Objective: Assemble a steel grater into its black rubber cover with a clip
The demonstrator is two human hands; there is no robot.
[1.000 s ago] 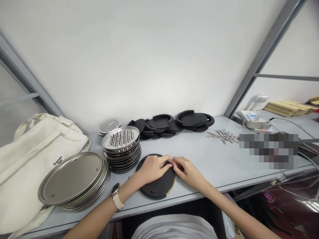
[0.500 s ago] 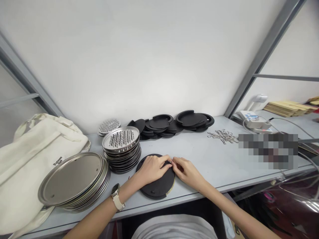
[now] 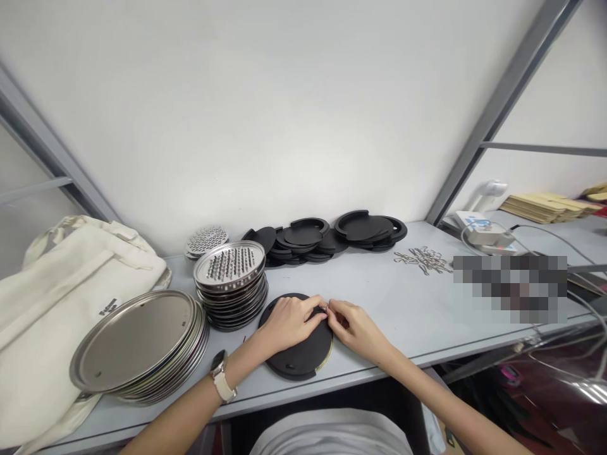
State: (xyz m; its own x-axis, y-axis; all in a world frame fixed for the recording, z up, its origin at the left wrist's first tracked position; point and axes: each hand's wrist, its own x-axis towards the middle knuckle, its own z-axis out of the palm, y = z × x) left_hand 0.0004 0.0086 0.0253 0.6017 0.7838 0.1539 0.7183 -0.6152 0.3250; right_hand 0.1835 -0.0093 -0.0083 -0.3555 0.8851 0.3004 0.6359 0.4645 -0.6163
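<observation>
A black round disc lies flat on the grey table, with a thin yellowish line along its right rim. My left hand rests across the top of it, thumb and index finger closed together at the upper right rim. Against that same spot, my right hand pinches with its fingertips, touching the left ones. A small shiny metal wire piece shows between the two hands; its shape is mostly hidden by the fingers.
Left of the disc stand a stack of round grater plates and a stack of metal lids, beside a cream bag. Black rings and discs lie along the wall. Bent wire pieces form a pile on the right.
Almost nothing differs. Both hands stay at the disc's upper right rim, and the fingertips have shifted only very slightly.
</observation>
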